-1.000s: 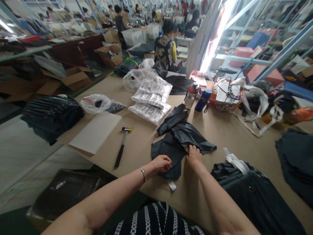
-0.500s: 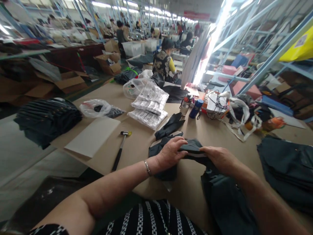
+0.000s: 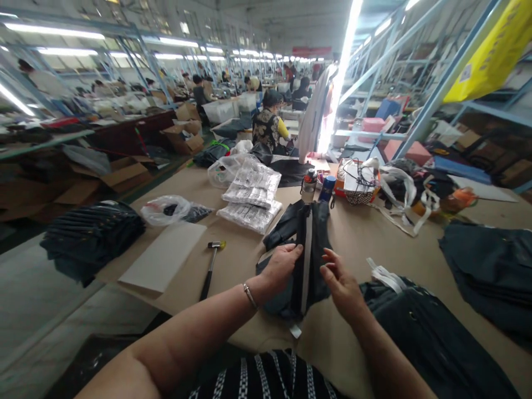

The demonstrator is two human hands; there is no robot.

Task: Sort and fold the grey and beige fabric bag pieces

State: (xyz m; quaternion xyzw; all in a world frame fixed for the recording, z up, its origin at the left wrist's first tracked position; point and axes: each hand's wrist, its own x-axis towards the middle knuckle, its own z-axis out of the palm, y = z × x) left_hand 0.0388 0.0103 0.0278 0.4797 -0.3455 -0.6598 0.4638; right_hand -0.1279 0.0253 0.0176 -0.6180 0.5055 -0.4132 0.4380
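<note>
A dark fabric piece (image 3: 319, 238) lies lengthwise on the table before me, a pale strip (image 3: 307, 249) running down its middle. My left hand (image 3: 283, 267) pinches its left edge between thumb and fingers. At the right edge is my right hand (image 3: 341, 285), fingers curled but apart, with nothing visible in them; whether a fingertip touches the cloth I cannot tell. Beneath and left of it are more dark fabric pieces (image 3: 285, 224). A small white tag (image 3: 295, 331) sticks out at the near end. Beside my right forearm lies a dark fabric item (image 3: 428, 327) with white straps (image 3: 384, 276).
Left of my hands are a hammer (image 3: 211, 271), a white sheet (image 3: 164, 257) and a dark fabric stack (image 3: 93, 235). Clear packets (image 3: 253, 191), a blue bottle (image 3: 327, 188) and a box (image 3: 357, 183) stand farther back. Another dark stack (image 3: 490, 271) is at right. A person (image 3: 268, 124) sits beyond.
The dark fabric piece has turned from crosswise between both hands to lengthwise, its pale strip now facing up. My right hand has let go of it. The item at right lies flatter, straps showing.
</note>
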